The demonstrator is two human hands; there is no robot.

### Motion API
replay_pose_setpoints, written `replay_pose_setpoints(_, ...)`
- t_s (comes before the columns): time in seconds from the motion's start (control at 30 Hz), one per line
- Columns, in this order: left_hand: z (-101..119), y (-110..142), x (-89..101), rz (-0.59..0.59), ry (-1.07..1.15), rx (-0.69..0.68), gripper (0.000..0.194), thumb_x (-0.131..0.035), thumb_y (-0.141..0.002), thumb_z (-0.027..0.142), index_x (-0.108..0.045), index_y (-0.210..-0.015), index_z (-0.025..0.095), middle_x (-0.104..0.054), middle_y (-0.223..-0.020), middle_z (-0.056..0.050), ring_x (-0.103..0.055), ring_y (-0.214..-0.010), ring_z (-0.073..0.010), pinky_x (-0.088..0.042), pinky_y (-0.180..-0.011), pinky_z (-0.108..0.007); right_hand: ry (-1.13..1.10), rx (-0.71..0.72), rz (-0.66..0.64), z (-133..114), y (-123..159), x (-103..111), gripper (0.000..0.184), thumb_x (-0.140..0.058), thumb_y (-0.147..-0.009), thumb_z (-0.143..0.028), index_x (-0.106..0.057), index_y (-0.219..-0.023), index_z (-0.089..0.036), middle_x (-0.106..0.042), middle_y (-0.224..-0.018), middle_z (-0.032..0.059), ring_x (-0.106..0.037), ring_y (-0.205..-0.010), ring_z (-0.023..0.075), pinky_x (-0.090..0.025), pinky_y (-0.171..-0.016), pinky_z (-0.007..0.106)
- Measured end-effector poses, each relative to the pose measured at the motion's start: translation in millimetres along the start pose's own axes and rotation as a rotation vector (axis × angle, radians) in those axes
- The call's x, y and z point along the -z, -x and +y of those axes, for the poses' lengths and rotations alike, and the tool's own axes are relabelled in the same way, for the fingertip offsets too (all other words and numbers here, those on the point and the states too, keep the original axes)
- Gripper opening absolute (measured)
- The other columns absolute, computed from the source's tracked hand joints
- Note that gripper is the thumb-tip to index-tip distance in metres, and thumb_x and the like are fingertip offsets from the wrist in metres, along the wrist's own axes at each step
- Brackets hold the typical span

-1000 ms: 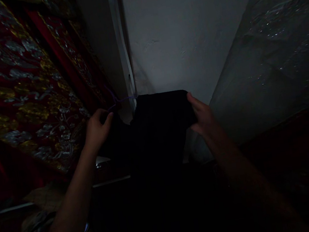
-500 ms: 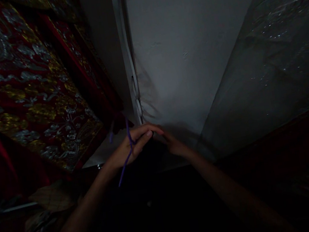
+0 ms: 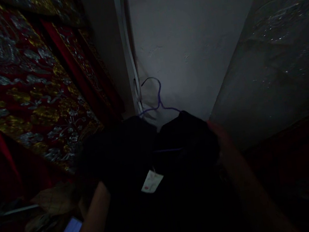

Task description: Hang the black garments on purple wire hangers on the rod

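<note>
A black garment hangs on a purple wire hanger, held up in front of a pale wall. Both forearms reach up under the cloth. The left hand is buried in the garment's left shoulder, so I cannot tell how it grips. Only an edge of the right hand shows beside the garment's right shoulder, touching it; its grip cannot be told either. Between the 2 arms, a white tag lies on the dark cloth. Left of the left arm hangs red fabric with gold and silver embroidery.
</note>
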State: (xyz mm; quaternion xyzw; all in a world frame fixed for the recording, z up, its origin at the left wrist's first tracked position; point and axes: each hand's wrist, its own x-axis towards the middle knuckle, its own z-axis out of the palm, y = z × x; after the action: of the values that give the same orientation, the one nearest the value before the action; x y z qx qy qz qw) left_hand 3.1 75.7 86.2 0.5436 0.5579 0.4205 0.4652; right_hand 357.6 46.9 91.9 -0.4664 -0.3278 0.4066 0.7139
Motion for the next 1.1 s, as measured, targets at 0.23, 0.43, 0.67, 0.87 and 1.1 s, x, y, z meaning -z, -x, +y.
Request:
replay_pose_setpoints(0.23, -48.4, 22.2, 5.9, 0.170, 0.583, 0.145, 0.062, -0.048, -0.092, 0.067, -0.055, -0.137, 0.025, -0.058, -0.146, -0.008, -0.056, -0.134, -0.0266, -0.051, -0.107, -0.040, 0.013, 0.041, -0.099, -36.5, -18.3, -47.6, 0.035, -0.083, -0.066, -0.053, -0.072, -0.082, -0.023, -0.077, -0.082, 0.0016, -0.073, -0.086, 0.0249, -0.057, -0.080, 0.036)
replay_pose_setpoints(0.43, -66.2, 47.2, -13.5, 0.282, 0.505, 0.143, 0.062, -0.084, -0.075, 0.027, -0.058, -0.132, 0.027, -0.064, -0.138, -0.006, -0.055, -0.135, -0.0259, -0.046, -0.114, -0.039, 0.010, -0.027, -0.085, -6.6, -6.2, -45.9, 0.033, -0.080, -0.068, -0.052, -0.072, -0.080, -0.022, -0.076, -0.081, 0.0017, -0.072, -0.086, 0.0247, -0.056, -0.078, 0.035)
replay_pose_setpoints(0.67, -76.6, 72.2, -29.3, 0.299, 0.627, 0.388, 0.043, -0.079, -0.081, 0.028, -0.065, -0.122, 0.022, -0.073, -0.121, -0.010, -0.067, -0.120, -0.0283, -0.055, -0.103, -0.044, 0.223, 0.373, 0.374, 83.5, 82.6, -32.7, 0.026, -0.065, -0.087, -0.041, -0.067, -0.107, -0.024, -0.067, -0.116, 0.0042, -0.060, -0.113, 0.0214, -0.047, -0.095, 0.033)
replay_pose_setpoints(0.87, -69.1, 79.4, -40.6, 0.214, 0.656, 0.381, 0.050, -0.082, -0.079, 0.028, -0.064, -0.125, 0.024, -0.070, -0.129, -0.007, -0.063, -0.125, -0.0260, -0.050, -0.111, -0.041, 0.291, 0.015, -0.436, 101.3, 145.1, -90.2, 0.028, -0.064, -0.090, -0.045, -0.068, -0.108, -0.023, -0.073, -0.098, 0.0042, -0.068, -0.089, 0.0235, -0.053, -0.079, 0.033)
replay_pose_setpoints(1.1, -68.8, 84.2, -30.5, 0.196, 0.687, 0.452, 0.047, -0.083, -0.078, 0.026, -0.066, -0.121, 0.018, -0.075, -0.118, -0.012, -0.068, -0.118, -0.0271, -0.054, -0.106, -0.040, 0.333, 0.116, -0.347, 65.7, 110.7, -88.8, 0.031, -0.061, -0.090, -0.049, -0.074, -0.099, -0.022, -0.075, -0.093, 0.0041, -0.067, -0.088, 0.0252, -0.053, -0.080, 0.035)
